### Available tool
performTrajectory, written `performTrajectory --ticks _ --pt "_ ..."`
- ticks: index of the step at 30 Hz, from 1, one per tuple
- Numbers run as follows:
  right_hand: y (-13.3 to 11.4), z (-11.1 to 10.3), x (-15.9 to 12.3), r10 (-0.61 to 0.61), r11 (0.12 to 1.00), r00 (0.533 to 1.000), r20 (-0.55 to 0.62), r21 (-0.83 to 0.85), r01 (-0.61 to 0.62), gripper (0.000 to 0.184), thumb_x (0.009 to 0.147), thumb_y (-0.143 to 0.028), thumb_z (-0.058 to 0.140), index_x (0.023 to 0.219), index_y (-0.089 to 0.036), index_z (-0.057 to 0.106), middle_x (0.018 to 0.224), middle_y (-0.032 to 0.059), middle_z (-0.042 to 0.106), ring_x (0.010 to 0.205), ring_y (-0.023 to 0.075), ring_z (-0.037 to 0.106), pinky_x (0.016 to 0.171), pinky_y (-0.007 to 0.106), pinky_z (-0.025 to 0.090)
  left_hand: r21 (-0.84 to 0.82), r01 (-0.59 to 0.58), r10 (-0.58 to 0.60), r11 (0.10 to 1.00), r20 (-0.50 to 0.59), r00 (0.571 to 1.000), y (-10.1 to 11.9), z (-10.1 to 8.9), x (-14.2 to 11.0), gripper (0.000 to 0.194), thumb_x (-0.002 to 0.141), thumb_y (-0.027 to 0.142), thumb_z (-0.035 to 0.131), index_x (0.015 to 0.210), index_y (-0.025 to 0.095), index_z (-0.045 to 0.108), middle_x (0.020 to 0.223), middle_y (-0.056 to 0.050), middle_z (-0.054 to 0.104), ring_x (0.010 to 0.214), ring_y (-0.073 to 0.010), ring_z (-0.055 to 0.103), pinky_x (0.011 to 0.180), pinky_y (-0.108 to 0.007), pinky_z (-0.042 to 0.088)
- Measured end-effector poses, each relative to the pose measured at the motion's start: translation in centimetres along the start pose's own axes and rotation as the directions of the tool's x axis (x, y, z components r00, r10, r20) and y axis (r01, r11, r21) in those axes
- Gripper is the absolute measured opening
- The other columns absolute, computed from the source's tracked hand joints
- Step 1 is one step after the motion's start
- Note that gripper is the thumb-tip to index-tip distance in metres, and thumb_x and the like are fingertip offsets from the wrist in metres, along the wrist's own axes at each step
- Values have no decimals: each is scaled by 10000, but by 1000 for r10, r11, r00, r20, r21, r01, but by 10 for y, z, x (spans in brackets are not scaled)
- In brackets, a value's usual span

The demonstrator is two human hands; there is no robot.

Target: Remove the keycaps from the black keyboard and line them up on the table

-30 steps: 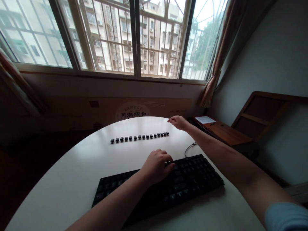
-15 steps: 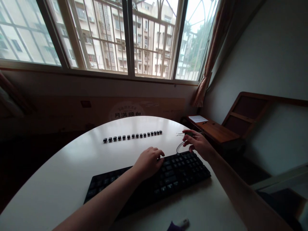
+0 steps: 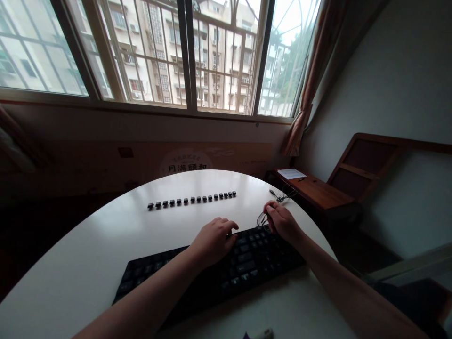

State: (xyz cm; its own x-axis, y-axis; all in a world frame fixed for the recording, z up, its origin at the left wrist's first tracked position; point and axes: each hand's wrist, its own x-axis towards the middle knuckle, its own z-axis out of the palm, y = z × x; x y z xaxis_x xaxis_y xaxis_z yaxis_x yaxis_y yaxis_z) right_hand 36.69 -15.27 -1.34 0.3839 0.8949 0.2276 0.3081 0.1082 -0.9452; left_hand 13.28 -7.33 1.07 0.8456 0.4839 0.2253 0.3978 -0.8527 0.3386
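A black keyboard [image 3: 245, 267] lies slanted on the white round table. My left hand [image 3: 214, 240] lies over its upper middle part, index finger and thumb apart, with nothing seen between them. At the keyboard's upper right corner my right hand [image 3: 282, 221] is closed round a wire keycap puller [image 3: 262, 219]; its thin wires poke out below the fingers, and the handle is hidden. A row of small black keycaps [image 3: 192, 200] runs across the table behind the keyboard. The forearms cover much of the keyboard's lower left.
The keyboard's coiled cable [image 3: 281, 198] lies near the right edge of the table [image 3: 95, 245]. A purple and white object [image 3: 263, 334] is cut off at the bottom. A wooden chair [image 3: 328, 190] with paper [image 3: 291, 174] on it stands right, under a barred window.
My right hand has turned over and come down to the keyboard's corner, the keycap puller's wires now pointing downward. The keyboard and left hand have shifted slightly left in view.
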Motion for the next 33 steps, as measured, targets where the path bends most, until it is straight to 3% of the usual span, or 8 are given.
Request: performTrajectory --ticks 14,23,30,33 --pt "4 4 2 51 998 998 34 -37 -50 244 913 -435 394 794 -229 450 410 -97 404 299 109 377 320 201 284 -8 -8 8 1000 24 1000 0 0 2 247 881 235 515 1082 224 658 1009 -60 686 992 -247 601 860 -371 482" --pt "-9 6 -10 -159 923 986 42 -348 163 229 943 -350 385 780 -229 491 472 -53 445 394 137 432 432 247 337 -14 0 1 1000 39 999 2 -1 2 249 882 242 515 1084 218 658 1027 -68 687 1007 -253 600 863 -376 484" --pt "-8 7 -11 -189 901 981 50 -388 194 225 943 -335 373 776 -234 486 498 -41 454 447 158 457 478 255 341 -24 -1 1 1000 35 999 1 0 2 238 882 252 522 1073 220 660 1031 -65 686 1008 -252 604 862 -371 485" --pt "-11 10 -15 -234 847 968 93 -469 250 208 937 -310 369 787 -232 491 556 -20 500 505 172 500 536 268 362 -20 2 -1 1000 30 1000 2 -1 2 245 880 251 518 1077 220 661 1025 -66 686 1007 -249 605 869 -368 484"
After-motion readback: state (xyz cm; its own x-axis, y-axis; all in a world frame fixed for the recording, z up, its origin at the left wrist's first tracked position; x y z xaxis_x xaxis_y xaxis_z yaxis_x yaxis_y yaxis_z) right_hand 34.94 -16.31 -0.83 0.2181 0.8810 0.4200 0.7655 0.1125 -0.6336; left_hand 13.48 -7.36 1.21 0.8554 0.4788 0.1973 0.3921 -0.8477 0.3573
